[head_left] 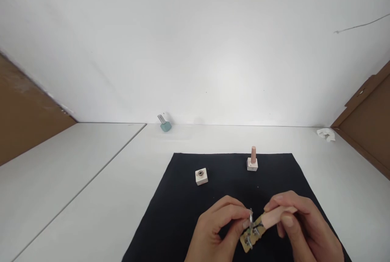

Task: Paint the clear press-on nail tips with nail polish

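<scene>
My right hand (301, 223) is closed around the pale pink cap of a nail polish brush (276, 217), tilted so its dark stem and bristles point down-left. My left hand (221, 225) pinches a small clear, shiny piece (250, 216) between thumb and forefinger, close to the brush tip. Between and beneath both hands sits a tan stand with wavy edges (245, 245), bearing several shiny metallic-looking parts. Whether the clear piece is joined to this stand I cannot tell. Beyond my left hand stands an uncapped, pale pink nail polish bottle (201, 176), its dark neck showing.
A capped pink nail polish bottle (252, 164) stands near the far edge of the black cloth (176, 197). Against the white wall leans a teal bottle with a grey cap (165, 124). Crumpled white tissue (326, 134) lies at the back right, beside a brown panel (368, 120).
</scene>
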`<state>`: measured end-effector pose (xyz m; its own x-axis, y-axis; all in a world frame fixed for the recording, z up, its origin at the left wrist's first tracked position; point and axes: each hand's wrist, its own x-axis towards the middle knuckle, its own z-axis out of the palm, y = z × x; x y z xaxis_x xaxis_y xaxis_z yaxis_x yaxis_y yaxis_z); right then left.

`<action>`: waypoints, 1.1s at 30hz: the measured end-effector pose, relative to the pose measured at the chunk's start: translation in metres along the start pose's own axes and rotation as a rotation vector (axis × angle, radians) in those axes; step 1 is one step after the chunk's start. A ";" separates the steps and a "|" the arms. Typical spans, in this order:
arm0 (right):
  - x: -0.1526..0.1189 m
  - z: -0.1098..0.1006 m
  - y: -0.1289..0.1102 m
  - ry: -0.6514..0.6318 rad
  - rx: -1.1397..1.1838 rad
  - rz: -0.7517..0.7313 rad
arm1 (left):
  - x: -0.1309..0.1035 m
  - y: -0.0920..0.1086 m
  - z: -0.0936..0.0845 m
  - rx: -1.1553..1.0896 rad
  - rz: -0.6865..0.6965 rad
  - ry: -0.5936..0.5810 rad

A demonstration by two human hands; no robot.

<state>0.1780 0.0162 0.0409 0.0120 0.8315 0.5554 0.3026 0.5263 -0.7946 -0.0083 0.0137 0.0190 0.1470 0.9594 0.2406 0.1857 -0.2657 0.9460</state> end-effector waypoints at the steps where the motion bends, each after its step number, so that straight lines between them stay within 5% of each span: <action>1: 0.001 -0.002 0.003 -0.022 -0.024 -0.012 | -0.001 0.000 0.000 -0.001 0.006 -0.016; 4: 0.003 -0.009 0.015 -0.079 -0.126 -0.031 | -0.003 0.000 0.002 -0.008 0.026 -0.039; 10: 0.012 -0.016 0.016 0.008 -0.197 0.012 | -0.005 0.002 0.004 -0.026 -0.003 -0.060; 15: 0.013 -0.014 0.008 -0.128 -0.179 -0.068 | -0.003 0.002 0.003 -0.040 -0.045 -0.051; 21: 0.010 -0.013 0.015 0.000 -0.244 0.012 | -0.004 0.001 0.004 -0.048 -0.074 -0.078; 27: 0.009 -0.017 0.011 -0.133 -0.235 -0.085 | -0.005 0.000 0.004 -0.096 -0.105 -0.066; 33: 0.013 -0.015 0.013 0.014 -0.261 0.034 | -0.003 0.001 0.005 -0.124 -0.164 -0.068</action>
<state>0.1960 0.0311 0.0417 0.0392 0.8444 0.5344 0.5370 0.4332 -0.7239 -0.0042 0.0099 0.0179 0.1902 0.9792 0.0705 0.0921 -0.0894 0.9917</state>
